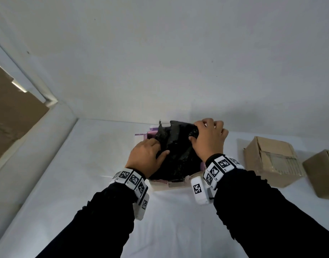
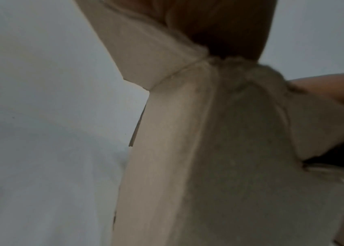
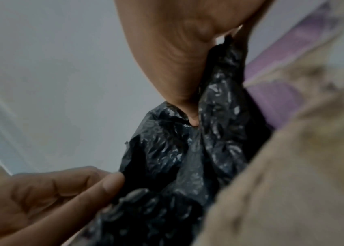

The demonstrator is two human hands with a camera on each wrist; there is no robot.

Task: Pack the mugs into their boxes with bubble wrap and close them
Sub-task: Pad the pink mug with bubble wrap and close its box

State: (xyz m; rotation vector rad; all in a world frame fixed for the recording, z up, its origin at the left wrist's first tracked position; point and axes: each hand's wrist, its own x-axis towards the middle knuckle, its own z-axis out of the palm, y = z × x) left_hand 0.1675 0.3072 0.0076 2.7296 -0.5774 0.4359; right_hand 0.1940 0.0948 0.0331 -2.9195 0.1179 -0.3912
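A crumpled bundle of black bubble wrap (image 1: 176,155) sits in an open cardboard box (image 1: 167,185) with a purple inside, at the middle of the white table. No mug shows; the wrap hides whatever it holds. My left hand (image 1: 161,148) pinches the wrap's left edge, thumb lying across it. My right hand (image 1: 194,132) grips the bundle's upper right corner with curled fingers. In the right wrist view my right hand's thumb (image 3: 190,108) digs into the wrap (image 3: 198,158), the left hand (image 3: 112,184) touches its lower edge, and the purple wall (image 3: 276,103) shows behind. The left wrist view shows the box's beige outer wall (image 2: 188,149).
Two closed brown cardboard boxes (image 1: 271,161) (image 1: 322,174) stand on the table to the right of the open box. The white table (image 1: 85,183) meets a pale wall just behind the box. A brown panel (image 1: 11,118) lies beyond the table's left edge.
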